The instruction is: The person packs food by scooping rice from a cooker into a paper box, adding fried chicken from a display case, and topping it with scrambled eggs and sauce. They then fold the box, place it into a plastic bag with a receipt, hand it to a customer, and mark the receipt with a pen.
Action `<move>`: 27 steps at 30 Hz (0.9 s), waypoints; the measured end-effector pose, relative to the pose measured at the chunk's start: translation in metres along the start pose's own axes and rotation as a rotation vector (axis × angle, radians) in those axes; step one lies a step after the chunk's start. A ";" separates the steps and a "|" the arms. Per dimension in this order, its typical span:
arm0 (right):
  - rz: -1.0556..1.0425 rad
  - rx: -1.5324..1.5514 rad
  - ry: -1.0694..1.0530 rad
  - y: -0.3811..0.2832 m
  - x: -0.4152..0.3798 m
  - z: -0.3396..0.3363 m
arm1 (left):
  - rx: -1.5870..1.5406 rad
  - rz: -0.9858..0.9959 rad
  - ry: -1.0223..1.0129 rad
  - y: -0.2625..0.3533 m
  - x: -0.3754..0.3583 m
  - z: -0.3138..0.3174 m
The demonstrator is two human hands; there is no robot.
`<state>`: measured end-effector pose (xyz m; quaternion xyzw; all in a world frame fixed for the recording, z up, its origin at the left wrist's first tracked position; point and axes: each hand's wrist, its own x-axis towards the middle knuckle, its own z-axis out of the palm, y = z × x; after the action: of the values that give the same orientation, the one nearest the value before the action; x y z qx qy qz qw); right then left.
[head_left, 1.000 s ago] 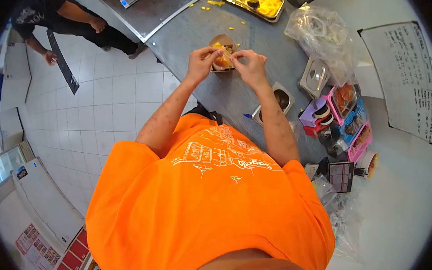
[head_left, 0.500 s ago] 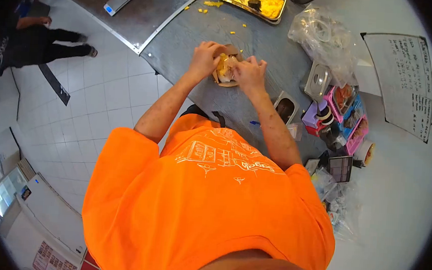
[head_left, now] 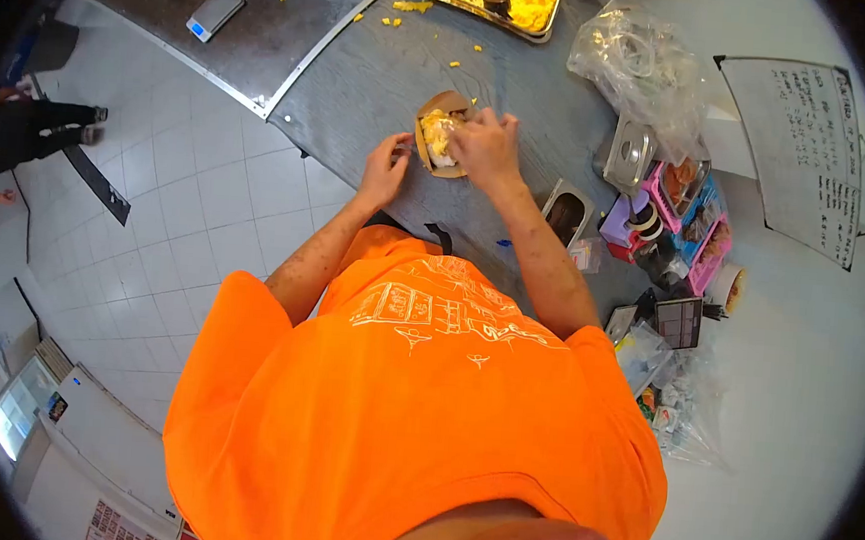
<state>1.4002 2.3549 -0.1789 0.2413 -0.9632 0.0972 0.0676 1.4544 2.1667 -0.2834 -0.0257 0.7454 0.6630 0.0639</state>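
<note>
Brown food container (head_left: 444, 101) is partly covered by the right hand (head_left: 486, 151), grip unclear — left hand (head_left: 386, 171) held loosely curled alongside.

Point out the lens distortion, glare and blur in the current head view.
Head view: dark, curved vignette at the corners, with the straight edge of the whiteboard bowed; head view: small bright glints on the clear plastic bag; head view: the right hand looks slightly soft, perhaps from motion, and the whiteboard's writing is too small to read reliably.

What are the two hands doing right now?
Left hand: partly open, beside the box.
Right hand: at the food; can't tell if it's gripping.
</note>
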 end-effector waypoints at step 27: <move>0.411 0.758 0.341 0.026 -0.091 0.083 | -0.158 0.123 0.007 0.014 0.058 0.006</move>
<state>1.4606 2.3998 -0.2796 0.0337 -0.8626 0.4923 0.1114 1.3951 2.1774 -0.2784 0.0125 0.6913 0.7222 0.0182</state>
